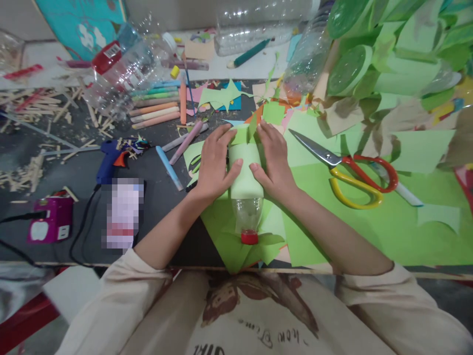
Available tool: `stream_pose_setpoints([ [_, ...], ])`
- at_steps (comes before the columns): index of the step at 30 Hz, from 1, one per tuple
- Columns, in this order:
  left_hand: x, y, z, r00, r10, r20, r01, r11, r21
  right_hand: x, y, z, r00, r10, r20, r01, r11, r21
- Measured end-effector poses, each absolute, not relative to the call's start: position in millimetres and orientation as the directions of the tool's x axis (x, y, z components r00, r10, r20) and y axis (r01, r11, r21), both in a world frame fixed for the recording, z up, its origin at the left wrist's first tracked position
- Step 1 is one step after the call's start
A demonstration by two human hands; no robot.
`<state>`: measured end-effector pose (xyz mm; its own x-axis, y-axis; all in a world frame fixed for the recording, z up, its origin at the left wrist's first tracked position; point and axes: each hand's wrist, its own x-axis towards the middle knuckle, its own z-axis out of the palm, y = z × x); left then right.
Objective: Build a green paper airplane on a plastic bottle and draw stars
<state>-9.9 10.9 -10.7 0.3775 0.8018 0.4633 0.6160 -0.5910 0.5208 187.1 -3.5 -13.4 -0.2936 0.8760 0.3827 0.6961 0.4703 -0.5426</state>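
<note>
The scissors [334, 159] lie on paper [318, 236] right of the bottle [247, 207], the glue gun [107, 161] to its left.

Pretty plain grey wall [177, 15] along the top of the frame, a dark table [157, 199] with a white strip [236, 75] running along its back, some blurry red furniture [27, 310] and a bit of greyish floor [40, 340] lower left, all in kinda soft light.

Pale green on the paper wrap [246, 170] between the hands [214, 160], red on the bottle cap [249, 237]; red and yellow on scissor handles [364, 183] right of them, blue and orange on the glue gun [107, 160] left of them.
</note>
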Motion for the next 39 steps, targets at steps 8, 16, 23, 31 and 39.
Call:
stream_pose_setpoints([
  [8,-12.6,15.3,-19.8,0.383,0.817,0.43,0.557,-0.576,0.599,184.3,-14.1,10.1,-0.055,0.996,0.071,0.592,0.09,-0.801],
  [16,-4.1,12.5,-12.7,0.227,0.879,0.42,0.506,-0.475,0.72,183.2,-17.8,53.2,-0.132,0.963,-0.237,0.621,-0.106,-0.777],
  [23,-16.8,-14.0,13.0,0.242,0.849,0.469,0.609,-0.509,0.608,224.8,-2.1,96.6,-0.261,0.934,-0.246,0.828,0.086,-0.554],
  [31,-41.6,-35.7,13.6,0.471,0.873,0.129,0.788,-0.482,0.383,250.8,2.0,100.0,-0.482,0.776,-0.408,0.849,0.299,-0.435],
  [39,-20.8,-16.7,30.1,0.405,0.827,0.39,0.582,-0.562,0.588,250.8,13.4,89.5,-0.532,0.765,-0.363,0.82,0.359,-0.445],
])
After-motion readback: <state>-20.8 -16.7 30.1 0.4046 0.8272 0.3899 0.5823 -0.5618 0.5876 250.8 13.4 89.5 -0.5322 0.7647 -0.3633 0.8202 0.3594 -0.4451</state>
